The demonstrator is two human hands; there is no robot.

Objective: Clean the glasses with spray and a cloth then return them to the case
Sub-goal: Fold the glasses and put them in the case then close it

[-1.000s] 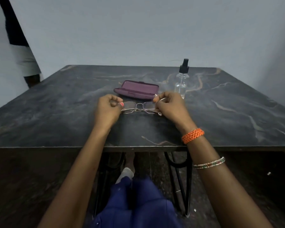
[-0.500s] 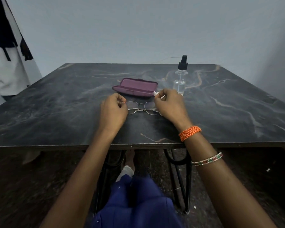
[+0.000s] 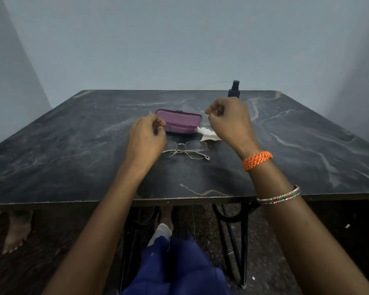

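Note:
Thin metal-framed glasses lie folded on the dark marble table, free of both hands. Behind them sits the purple case, lid up. A white cloth lies just right of the case, partly hidden by my right hand. That hand hovers raised above the cloth with fingers curled and nothing in them. My left hand hovers left of the glasses, fingers loosely curled, holding nothing. The spray bottle stands behind my right hand; only its black nozzle shows.
A grey wall stands close behind the table's far edge. Black metal table legs and my blue-clad knee are below the near edge. Another person's bare foot rests on the floor at lower left.
Both hands have let go of the glasses and lifted away; the glasses now rest on the table. The white cloth lies uncovered beside the case. The camera tilted slightly.

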